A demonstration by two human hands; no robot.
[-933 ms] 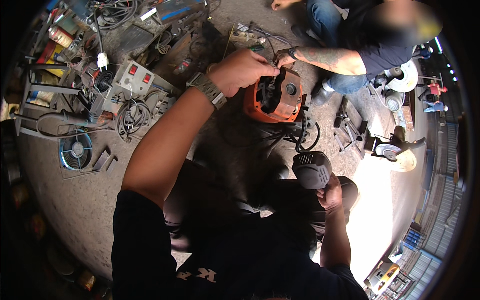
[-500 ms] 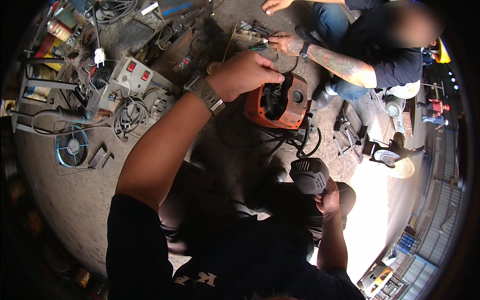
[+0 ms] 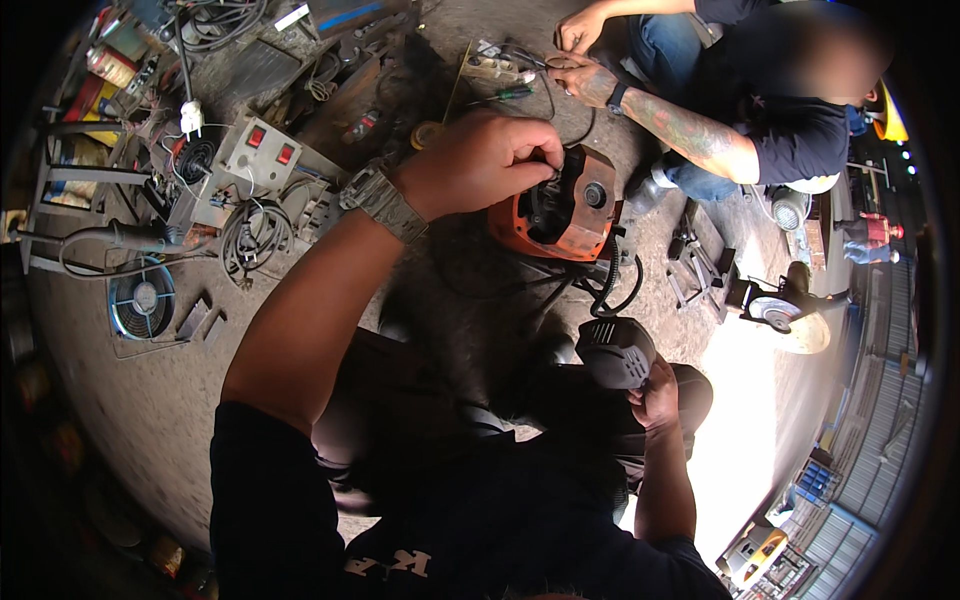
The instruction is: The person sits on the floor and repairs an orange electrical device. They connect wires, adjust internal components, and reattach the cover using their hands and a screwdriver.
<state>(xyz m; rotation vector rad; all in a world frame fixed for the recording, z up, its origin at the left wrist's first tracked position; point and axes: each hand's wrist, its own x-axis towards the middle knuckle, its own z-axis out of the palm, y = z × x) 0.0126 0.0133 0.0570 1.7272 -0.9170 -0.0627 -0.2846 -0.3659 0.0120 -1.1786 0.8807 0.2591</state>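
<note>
An orange power-tool body [image 3: 555, 215] stands on the floor in front of me, its top uncovered so that dark inner parts show. Over its far left edge my left hand [image 3: 490, 165] is closed, thumb and forefinger pinched together at the opening. Whatever sits between those fingertips is too small to make out. My right hand [image 3: 657, 398] rests by my right knee, gripping a dark grey vented cover [image 3: 615, 352] from below. A corrugated black hose [image 3: 605, 278] runs down the near side of the orange body.
Opposite me a co-worker's hands [image 3: 582, 70] meet around something thin, near a green-handled screwdriver [image 3: 513, 92] and a power strip [image 3: 493, 68]. At left are a grey switch box [image 3: 258, 150], coiled cable [image 3: 255, 235] and a blue fan [image 3: 142, 297]. A cut-off saw [image 3: 785, 310] stands at right.
My left hand has turned slightly, its fingertips dipping closer to the orange body's opening. The co-worker's two hands have come together. My right hand keeps the cover nearly still.
</note>
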